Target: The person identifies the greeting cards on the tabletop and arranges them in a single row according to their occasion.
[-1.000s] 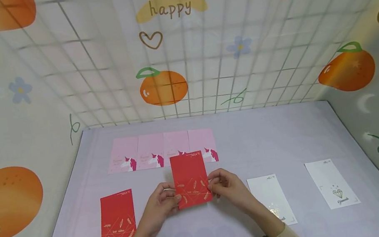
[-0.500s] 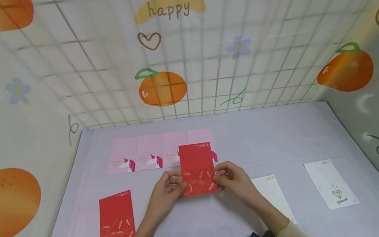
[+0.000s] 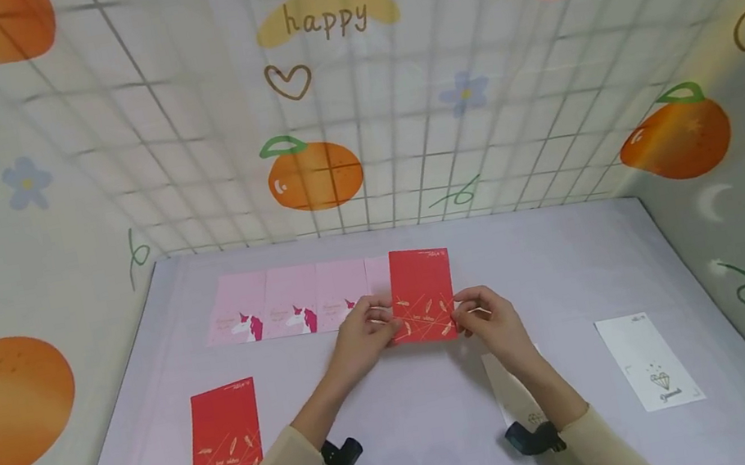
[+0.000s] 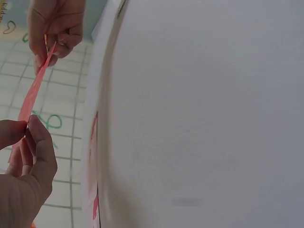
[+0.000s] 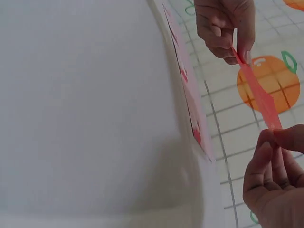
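Observation:
A red card (image 3: 422,286) with gold feather prints is held up between both hands, raised over the table's far middle. My left hand (image 3: 362,336) pinches its left edge between thumb and fingers. On the opposite edge, my right hand (image 3: 496,320) pinches it the same way. Both wrist views show the card edge-on as a thin red strip (image 4: 34,92), stretched between the two hands. Behind it lies a row of pink unicorn cards (image 3: 293,292); the red card covers much of the rightmost one. A second red card (image 3: 223,433) lies at left, near my left forearm.
One white card (image 3: 508,387) lies partly beneath my right forearm. Another white card (image 3: 649,358), printed with a diamond, rests farther right. The pale tabletop (image 3: 542,261) ends at a grid-patterned back wall (image 3: 382,114) with orange prints.
Both hands have carried the red card to the right and farther back, from in front of the pink row to its right end. The cards on the table stay put.

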The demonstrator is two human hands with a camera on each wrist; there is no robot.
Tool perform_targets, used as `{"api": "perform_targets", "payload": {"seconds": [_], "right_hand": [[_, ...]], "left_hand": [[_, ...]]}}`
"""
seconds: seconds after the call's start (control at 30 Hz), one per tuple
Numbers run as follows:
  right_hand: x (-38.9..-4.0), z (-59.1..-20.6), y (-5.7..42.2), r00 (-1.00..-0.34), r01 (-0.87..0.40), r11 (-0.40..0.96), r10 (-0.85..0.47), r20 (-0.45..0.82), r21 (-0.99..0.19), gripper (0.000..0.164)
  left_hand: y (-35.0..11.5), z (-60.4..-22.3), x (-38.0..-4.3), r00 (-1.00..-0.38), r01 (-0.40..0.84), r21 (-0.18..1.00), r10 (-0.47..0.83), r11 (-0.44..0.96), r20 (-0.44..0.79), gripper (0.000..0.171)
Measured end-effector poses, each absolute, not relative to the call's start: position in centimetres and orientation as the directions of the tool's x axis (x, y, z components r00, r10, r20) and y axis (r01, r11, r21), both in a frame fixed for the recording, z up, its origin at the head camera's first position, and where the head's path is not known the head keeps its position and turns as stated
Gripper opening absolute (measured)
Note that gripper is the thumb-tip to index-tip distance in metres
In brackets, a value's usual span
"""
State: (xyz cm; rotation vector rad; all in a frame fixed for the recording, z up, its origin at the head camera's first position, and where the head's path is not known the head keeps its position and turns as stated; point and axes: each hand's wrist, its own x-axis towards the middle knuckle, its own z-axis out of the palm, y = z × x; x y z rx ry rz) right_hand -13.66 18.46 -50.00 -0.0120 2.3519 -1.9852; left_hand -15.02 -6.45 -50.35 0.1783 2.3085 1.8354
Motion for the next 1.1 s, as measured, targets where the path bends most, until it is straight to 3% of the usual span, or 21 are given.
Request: {"api": "perform_targets", "payload": {"seconds": [0.3,0.63,1.1], "right_hand": [[-16.3,-50.6,20.8,-1.0,0.01,0.268,0.005,-0.009,-0.963,0.025],[-18.2,-52.0,22.4,-0.995,0.092,0.387,0.08,-0.066,-0.918,0.029],[-19.3,-52.8,22.5,-0.982,0.19,0.465,0.103,-0.161,-0.864,0.032]], "left_hand": [[-3.7,-51.3,-18.1,-0.971,-0.002,0.96,0.23,0.282,-0.069,0.032],[-1.5,-51.9,-19.9,-0.965,0.054,0.897,0.255,0.438,-0.067,0.036],[-0.9,-52.8,-20.7,-0.948,0.001,0.863,0.275,0.505,-0.16,0.038]]}}
